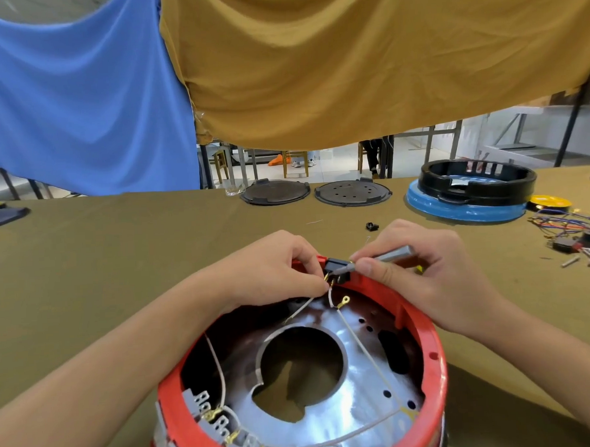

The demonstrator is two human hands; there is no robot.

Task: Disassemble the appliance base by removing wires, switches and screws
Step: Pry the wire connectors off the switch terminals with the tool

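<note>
A red round appliance base [426, 339] stands upside down in front of me, its silver metal plate [356, 374] with a large centre hole facing up. White wires [365, 349] run across the plate to a grey terminal strip [208, 412] at the near left rim. A black switch [333, 267] sits at the far rim. My left hand [272, 269] pinches a brass terminal at the switch. My right hand [426, 271] grips a grey tool [391, 254] whose tip meets the switch. A loose ring terminal [344, 301] hangs just below.
On the olive cloth table [101, 267] lie two dark round plates [275, 192], a black ring on a blue base [469, 193], a yellow disc [550, 202], a small black part [372, 226], and a pile of removed wires and switches [578, 236] at right. Blue and mustard cloths hang behind.
</note>
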